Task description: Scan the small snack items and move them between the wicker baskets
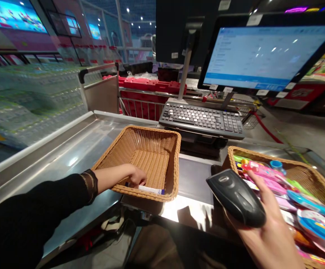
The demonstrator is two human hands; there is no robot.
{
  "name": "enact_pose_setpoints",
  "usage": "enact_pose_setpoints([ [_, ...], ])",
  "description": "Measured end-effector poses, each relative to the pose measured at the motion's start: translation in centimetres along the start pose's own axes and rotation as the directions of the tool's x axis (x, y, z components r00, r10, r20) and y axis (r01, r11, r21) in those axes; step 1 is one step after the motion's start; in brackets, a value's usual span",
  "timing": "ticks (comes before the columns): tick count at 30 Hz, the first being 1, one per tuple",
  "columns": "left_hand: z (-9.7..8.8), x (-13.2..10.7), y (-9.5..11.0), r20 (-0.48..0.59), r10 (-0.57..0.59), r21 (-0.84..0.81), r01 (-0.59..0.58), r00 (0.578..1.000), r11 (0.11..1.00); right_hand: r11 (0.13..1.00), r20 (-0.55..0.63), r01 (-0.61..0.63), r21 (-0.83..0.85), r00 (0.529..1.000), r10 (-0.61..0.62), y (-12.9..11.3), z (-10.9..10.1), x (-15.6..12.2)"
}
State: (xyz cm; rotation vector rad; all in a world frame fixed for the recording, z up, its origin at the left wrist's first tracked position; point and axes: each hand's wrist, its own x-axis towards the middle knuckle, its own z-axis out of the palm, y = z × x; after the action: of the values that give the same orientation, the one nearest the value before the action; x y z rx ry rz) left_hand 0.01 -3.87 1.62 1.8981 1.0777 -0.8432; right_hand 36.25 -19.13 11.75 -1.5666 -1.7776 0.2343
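Steel counter (192,177): inside our basket (152,162), left hand (138,175) touches a box (151,190), grip unclear; rightward, right hand (274,228) clasps a scanner (237,197).

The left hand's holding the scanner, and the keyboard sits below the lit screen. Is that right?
Not quite: in the head view, the right hand holds the scanner; the left hand is inside a basket. The keyboard does sit below the lit screen.

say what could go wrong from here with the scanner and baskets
The sheer black cuff behind the left grip could snag on the rectangular tan woven basket, since it sits near the rim. The black plastic handheld scanner in the right grip might knock the multicoloured heaped items close beside it.
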Motion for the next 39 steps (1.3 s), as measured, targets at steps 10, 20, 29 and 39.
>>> enact_pose_setpoints([
  [10,-1.5,-1.4,-1.2,-0.322,-0.032,-0.178,-0.027,0.946,0.984,0.999,0.006,0.045,-0.022,0.999,-0.045,0.3,-0.4,-0.4],
  [20,-2.0,-1.9,-1.9,-0.457,-0.119,-0.153,0.054,0.881,0.987,0.984,0.013,0.164,-0.069,0.987,-0.163,2.1,-1.1,-0.8],
  [29,-2.4,-2.3,0.0,-0.563,-0.056,0.255,0.237,0.825,0.938,0.988,-0.042,0.151,-0.043,0.987,-0.153,0.9,-1.5,-1.2],
  [39,-3.5,-6.1,0.8,-0.852,0.12,0.319,0.323,0.51,0.891,0.99,-0.046,0.137,-0.023,0.989,-0.138,0.9,-1.9,-1.4],
])
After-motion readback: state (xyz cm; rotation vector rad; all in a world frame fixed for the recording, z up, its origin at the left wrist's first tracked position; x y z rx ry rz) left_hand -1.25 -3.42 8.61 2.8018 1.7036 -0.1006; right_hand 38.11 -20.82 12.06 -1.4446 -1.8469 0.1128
